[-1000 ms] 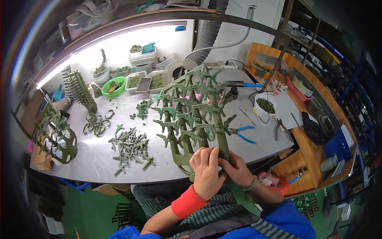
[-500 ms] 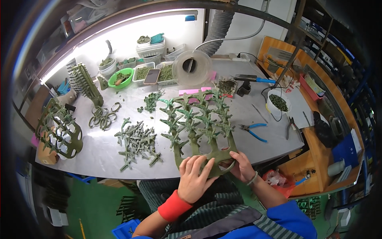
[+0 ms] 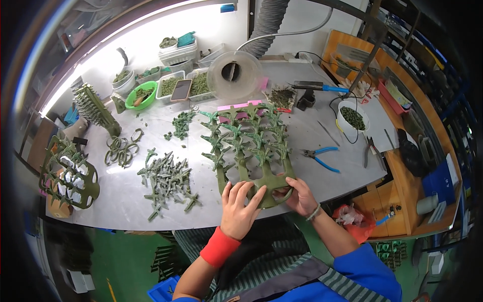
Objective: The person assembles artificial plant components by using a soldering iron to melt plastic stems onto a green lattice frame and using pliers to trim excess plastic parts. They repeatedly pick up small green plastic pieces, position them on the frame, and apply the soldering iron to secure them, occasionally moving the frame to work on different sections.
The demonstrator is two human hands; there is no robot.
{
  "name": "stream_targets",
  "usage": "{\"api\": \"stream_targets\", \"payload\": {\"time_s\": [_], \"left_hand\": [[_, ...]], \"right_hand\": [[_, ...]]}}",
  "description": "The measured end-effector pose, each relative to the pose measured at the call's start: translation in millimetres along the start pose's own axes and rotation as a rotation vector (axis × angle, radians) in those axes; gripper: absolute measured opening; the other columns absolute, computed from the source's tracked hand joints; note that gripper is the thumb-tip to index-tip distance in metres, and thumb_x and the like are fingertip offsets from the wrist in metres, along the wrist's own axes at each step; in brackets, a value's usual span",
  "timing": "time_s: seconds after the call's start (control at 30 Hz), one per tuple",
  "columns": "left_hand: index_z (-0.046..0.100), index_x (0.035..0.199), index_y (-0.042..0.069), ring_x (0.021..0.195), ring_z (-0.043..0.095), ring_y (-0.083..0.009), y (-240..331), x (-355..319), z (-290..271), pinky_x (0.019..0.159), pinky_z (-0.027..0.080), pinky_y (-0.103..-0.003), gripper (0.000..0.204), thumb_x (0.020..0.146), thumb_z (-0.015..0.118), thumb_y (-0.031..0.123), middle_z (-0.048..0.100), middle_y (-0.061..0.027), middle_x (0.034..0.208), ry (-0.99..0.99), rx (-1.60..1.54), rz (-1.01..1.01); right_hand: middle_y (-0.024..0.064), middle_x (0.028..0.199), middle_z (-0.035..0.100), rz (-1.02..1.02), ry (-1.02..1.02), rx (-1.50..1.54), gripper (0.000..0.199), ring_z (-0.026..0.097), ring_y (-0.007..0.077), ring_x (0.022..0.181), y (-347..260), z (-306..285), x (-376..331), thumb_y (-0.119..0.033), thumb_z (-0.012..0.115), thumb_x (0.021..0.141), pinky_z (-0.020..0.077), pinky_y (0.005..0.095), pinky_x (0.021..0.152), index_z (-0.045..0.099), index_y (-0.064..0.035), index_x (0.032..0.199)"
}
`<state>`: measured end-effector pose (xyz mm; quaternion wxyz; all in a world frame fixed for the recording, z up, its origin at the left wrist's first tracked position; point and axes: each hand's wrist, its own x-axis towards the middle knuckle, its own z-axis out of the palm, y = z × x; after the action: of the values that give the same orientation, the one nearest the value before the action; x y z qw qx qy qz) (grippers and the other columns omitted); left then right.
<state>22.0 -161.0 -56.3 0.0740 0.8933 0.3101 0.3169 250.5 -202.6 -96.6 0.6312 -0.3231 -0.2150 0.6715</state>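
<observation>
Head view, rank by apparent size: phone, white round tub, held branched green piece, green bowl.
1. Branched green piece, clearly largest
2. White round tub
3. Green bowl
4. Phone
Apparent size only; nearness to the camera may skew it.

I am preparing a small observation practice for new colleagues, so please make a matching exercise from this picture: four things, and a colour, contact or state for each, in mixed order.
Things:
1. Branched frame
2. Wide wristband
3. Round bowl
4. Pliers nearest the frame

Descriptions:
A. Bright green, with things inside
B. Blue handles, spread apart
C. Touched by the left hand and the right hand
D. Bright red

Right pairs: 1-C, 2-D, 3-A, 4-B
</observation>
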Motion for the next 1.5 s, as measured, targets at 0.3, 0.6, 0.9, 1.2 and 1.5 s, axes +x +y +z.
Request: {"api": "stream_targets", "payload": {"time_s": [0.3,0.6,0.9,1.2,1.5], "left_hand": [[0.063,0.132,0.017,0.124,0.048,-0.0294,-2,4,12,0.113,0.03,-0.052,0.063,0.07,0.075,0.013,0.053,-0.0095,0.128,-0.029,0.01,0.003],[0.064,0.131,0.017,0.123,0.049,-0.0292,-2,6,13,0.113,0.031,-0.052,0.062,0.07,0.075,0.015,0.053,-0.0094,0.126,-0.036,0.034,0.001],[0.061,0.128,0.008,0.12,0.05,-0.0319,-9,-7,-5,0.112,0.032,-0.052,0.05,0.082,0.076,0.023,0.055,-0.0119,0.123,-0.005,-0.087,-0.04],[0.054,0.119,0.001,0.097,0.059,-0.0248,-32,-43,-14,0.081,0.049,-0.034,0.04,0.085,0.075,0.006,0.058,-0.0135,0.105,0.159,-0.459,-0.538],[0.043,0.141,0.003,0.118,0.061,-0.021,-38,-45,13,0.098,0.05,-0.035,0.039,0.103,0.051,0.01,0.059,-0.0131,0.132,-0.003,-1.725,-0.98]], "right_hand": [[0.0162,0.122,0.064,0.059,0.013,0.084,0.035,0.064,0.0254,0.112,-7,-6,6,-0.017,0.049,0.103,0.0514,0.0429,0.1,0.053,0.0052,0.13],[0.0174,0.129,0.061,0.221,-0.019,-0.201,0.039,0.062,0.0265,0.119,-36,-4,-6,-0.021,0.045,0.106,0.0471,0.0402,0.106,0.045,0.0041,0.137],[0.0109,0.117,0.064,0.166,0.21,-0.477,0.041,0.065,0.0218,0.108,-39,-12,-10,-0.029,0.052,0.104,0.05,0.0357,0.099,0.048,-0.0003,0.133],[0.0208,0.144,0.041,-0.208,0.294,-2.174,0.094,0.038,0.0374,0.136,-148,-116,-7,-0.032,0.086,0.073,0.0343,0.045,0.112,0.037,-0.004,0.148],[0.0213,0.133,0.048,-0.072,-0.085,-2.069,0.078,0.051,0.0368,0.119,-179,-118,13,-0.036,0.082,0.073,0.0448,0.0398,0.101,0.051,-0.0022,0.137]]}}
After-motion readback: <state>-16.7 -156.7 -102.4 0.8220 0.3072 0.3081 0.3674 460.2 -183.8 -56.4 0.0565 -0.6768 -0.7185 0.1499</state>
